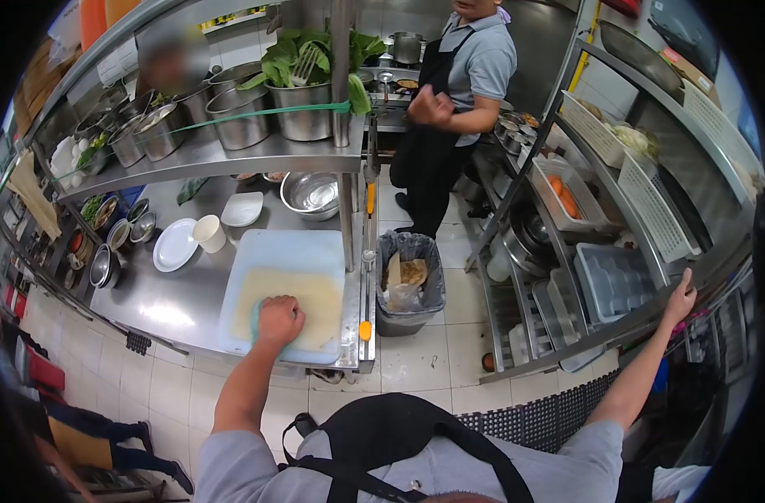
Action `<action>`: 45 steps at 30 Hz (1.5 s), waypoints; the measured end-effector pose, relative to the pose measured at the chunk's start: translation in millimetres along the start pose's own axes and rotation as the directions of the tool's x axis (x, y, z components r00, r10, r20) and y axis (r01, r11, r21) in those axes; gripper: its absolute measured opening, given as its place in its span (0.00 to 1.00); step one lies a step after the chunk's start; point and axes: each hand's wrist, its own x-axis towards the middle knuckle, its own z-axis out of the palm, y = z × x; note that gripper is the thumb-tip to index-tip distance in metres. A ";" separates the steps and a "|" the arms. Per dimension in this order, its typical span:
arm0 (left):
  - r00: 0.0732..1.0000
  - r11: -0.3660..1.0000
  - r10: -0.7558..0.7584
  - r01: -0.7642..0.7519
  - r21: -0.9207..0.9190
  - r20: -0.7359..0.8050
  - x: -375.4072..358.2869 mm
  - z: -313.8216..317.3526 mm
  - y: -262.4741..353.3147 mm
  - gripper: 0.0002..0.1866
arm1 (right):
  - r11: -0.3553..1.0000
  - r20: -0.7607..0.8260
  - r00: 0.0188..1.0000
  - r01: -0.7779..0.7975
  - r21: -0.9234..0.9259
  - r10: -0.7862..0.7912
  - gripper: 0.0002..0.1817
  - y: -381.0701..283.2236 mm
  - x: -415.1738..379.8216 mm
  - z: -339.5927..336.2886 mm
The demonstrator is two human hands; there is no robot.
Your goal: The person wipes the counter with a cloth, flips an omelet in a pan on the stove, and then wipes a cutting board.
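My left hand (280, 321) is closed on a pale green cloth (256, 318) and presses it to a cutting board (273, 250). Only the cloth's edges show around the fist. The board lies on the steel counter and has a yellowish, wet-looking patch under the hand. Out to the right, my right hand (681, 300) grips the metal edge of a shelf rack (605, 335). Part of its fingers is hidden behind that edge.
A white plate (175, 245), a paper cup (208, 234), a square dish (242, 210) and a steel bowl (310, 194) sit behind the board. Steel pots (301, 113) line the overhead shelf. A lined bin (411, 281) stands right of the counter; a co-worker (462, 92) stands beyond.
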 end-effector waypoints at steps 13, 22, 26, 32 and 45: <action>0.999 0.999 -0.033 0.032 0.024 0.037 2.2 -1.9 4.5 0.05 | 0.999 -0.018 1.000 0.018 0.038 -0.017 0.38 -8.7 -10.8 -2.0; 0.999 1.000 -0.022 0.022 0.017 0.033 3.1 0.9 1.9 0.05 | 0.999 -0.046 0.998 0.037 0.039 -0.035 0.37 -15.4 -13.7 -2.7; 0.999 1.000 -0.016 0.016 0.005 0.039 3.4 -5.9 5.9 0.04 | 1.000 -0.038 0.999 0.012 -0.001 -0.012 0.36 -18.6 -16.5 -4.1; 0.999 1.000 -0.019 0.018 0.012 0.027 3.2 -2.1 3.9 0.05 | 1.000 -0.063 0.998 0.029 0.010 -0.028 0.35 -17.8 -16.7 -1.7; 0.999 1.000 -0.024 0.024 0.000 0.023 2.8 -3.3 4.9 0.05 | 0.999 -0.045 0.998 0.032 0.006 -0.032 0.35 -18.6 -16.4 -3.5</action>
